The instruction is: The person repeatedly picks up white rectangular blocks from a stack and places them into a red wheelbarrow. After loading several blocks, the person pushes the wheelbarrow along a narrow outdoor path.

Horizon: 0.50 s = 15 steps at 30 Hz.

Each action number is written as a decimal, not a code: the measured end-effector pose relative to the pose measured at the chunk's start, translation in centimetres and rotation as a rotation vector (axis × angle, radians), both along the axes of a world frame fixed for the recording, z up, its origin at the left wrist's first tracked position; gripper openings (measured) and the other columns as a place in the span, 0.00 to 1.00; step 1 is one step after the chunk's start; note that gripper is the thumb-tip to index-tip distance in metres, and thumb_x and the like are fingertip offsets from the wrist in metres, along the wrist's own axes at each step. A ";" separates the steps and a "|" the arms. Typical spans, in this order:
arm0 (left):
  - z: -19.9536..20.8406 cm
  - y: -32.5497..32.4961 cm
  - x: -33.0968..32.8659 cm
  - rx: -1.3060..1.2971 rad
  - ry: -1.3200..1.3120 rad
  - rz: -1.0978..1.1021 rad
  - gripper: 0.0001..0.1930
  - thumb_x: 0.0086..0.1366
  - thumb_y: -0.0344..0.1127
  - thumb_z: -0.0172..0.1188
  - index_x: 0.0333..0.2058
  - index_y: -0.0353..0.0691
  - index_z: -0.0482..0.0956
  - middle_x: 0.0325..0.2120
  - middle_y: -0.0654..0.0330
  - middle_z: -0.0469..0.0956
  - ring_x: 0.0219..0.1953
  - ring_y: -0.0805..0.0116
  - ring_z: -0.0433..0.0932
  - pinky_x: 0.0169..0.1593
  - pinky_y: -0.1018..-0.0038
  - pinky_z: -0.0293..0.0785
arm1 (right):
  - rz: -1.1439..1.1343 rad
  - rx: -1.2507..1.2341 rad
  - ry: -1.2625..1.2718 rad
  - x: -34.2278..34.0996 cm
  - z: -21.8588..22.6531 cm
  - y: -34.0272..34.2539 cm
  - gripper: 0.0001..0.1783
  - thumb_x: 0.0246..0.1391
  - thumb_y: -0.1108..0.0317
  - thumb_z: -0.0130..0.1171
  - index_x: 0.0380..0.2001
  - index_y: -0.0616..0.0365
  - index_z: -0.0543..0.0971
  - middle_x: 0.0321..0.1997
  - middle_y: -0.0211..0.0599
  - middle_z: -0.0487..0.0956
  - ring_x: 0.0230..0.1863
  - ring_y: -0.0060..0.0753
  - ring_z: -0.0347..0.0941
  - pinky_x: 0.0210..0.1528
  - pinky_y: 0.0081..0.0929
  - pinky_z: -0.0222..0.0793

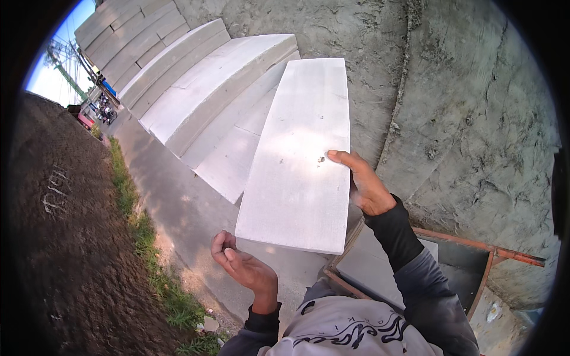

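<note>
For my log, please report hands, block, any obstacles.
Right hand gripping white block, right edge. Left hand near lower-left corner, contact unclear. Stacked blocks beyond.

Rough gray cement wall (475, 107), right side; dark brown wall (65, 249), left edge; grass strip (142, 249) alongside, lower left; motorcycle (107, 113), utility pole (68, 77), upper left.

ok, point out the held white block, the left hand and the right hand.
White block (294, 178): head view, middle of its broad upper face.
Left hand (248, 269): head view, middle of the hand.
Right hand (371, 188): head view, middle of the hand.
</note>
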<state>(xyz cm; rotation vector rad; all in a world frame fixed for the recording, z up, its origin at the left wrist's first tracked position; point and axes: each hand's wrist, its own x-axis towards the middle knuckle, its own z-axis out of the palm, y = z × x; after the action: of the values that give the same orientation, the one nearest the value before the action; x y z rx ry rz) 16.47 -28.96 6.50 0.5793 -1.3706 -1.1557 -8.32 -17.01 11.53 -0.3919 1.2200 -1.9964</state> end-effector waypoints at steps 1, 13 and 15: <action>-1.0 -0.3 0.4 0.128 -0.005 -0.116 0.27 0.80 0.52 0.40 0.64 0.35 0.63 0.62 0.53 0.66 0.66 0.63 0.64 0.72 0.62 0.58 | 0.000 0.049 -0.032 0.0 -0.2 1.5 0.47 0.59 0.53 0.64 0.70 0.74 0.57 0.61 0.55 0.71 0.65 0.45 0.70 0.64 0.36 0.70; -3.3 1.2 -8.4 0.703 0.017 -1.072 0.50 0.71 0.74 0.44 0.72 0.32 0.56 0.60 0.43 0.70 0.62 0.58 0.72 0.60 0.61 0.74 | -0.112 0.060 -0.106 4.2 -0.9 13.5 0.46 0.60 0.54 0.64 0.72 0.70 0.58 0.63 0.52 0.73 0.63 0.41 0.73 0.64 0.35 0.71; -1.3 3.9 -8.2 0.658 -0.089 -0.948 0.52 0.67 0.74 0.51 0.73 0.37 0.54 0.62 0.42 0.67 0.64 0.55 0.69 0.58 0.56 0.75 | -0.115 0.055 -0.089 4.8 -1.2 14.6 0.45 0.60 0.56 0.64 0.72 0.70 0.59 0.63 0.51 0.73 0.63 0.40 0.73 0.64 0.34 0.71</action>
<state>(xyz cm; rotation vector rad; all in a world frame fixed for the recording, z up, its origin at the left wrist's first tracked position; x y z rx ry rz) 8.24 -25.04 5.18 0.4226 -1.3495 -2.4217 -3.50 -2.46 10.34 -0.2080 1.2630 -2.0492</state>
